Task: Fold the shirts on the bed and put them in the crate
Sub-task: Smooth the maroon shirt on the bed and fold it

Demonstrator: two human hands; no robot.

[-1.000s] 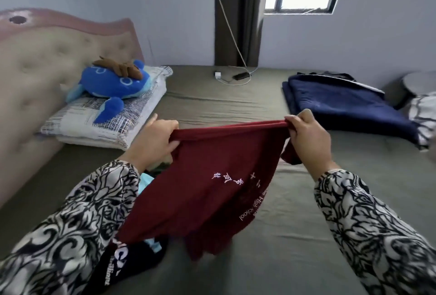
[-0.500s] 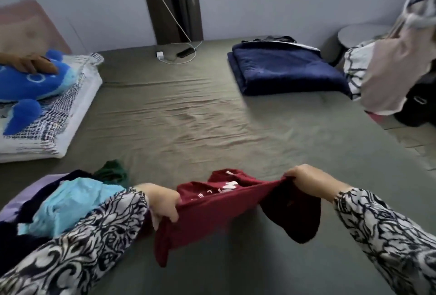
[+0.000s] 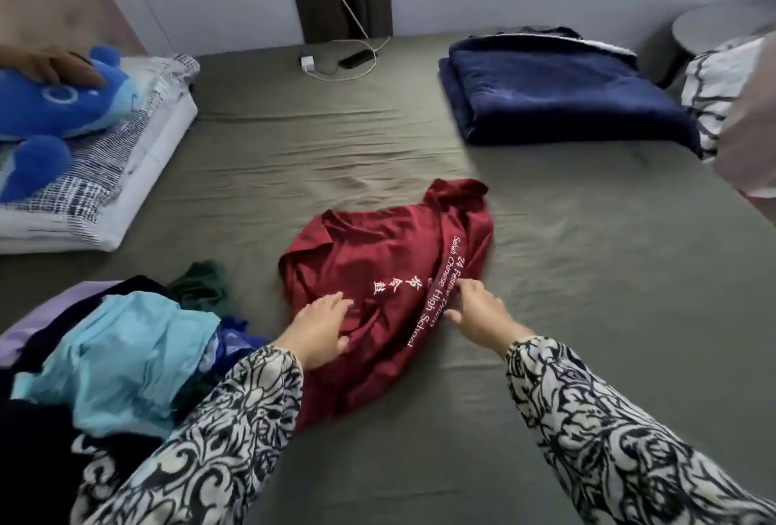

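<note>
The red shirt (image 3: 390, 276) is laid rumpled on the olive bed sheet (image 3: 567, 356); flattening is judged the step in hand. It is pressed by the left hand (image 3: 319, 327), fingers straight; the right hand (image 3: 478, 310) touches its printed edge, possibly pinching. Smoothing is needed before folding. Unfolded clothes (image 3: 126, 356) are heaped left, a navy blanket (image 3: 562, 92) beyond; no crate is seen.

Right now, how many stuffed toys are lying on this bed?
1: a blue plush toy with a brown tuft lies on the checked pillow at the bed's far left. Part of it runs out of frame.
</note>
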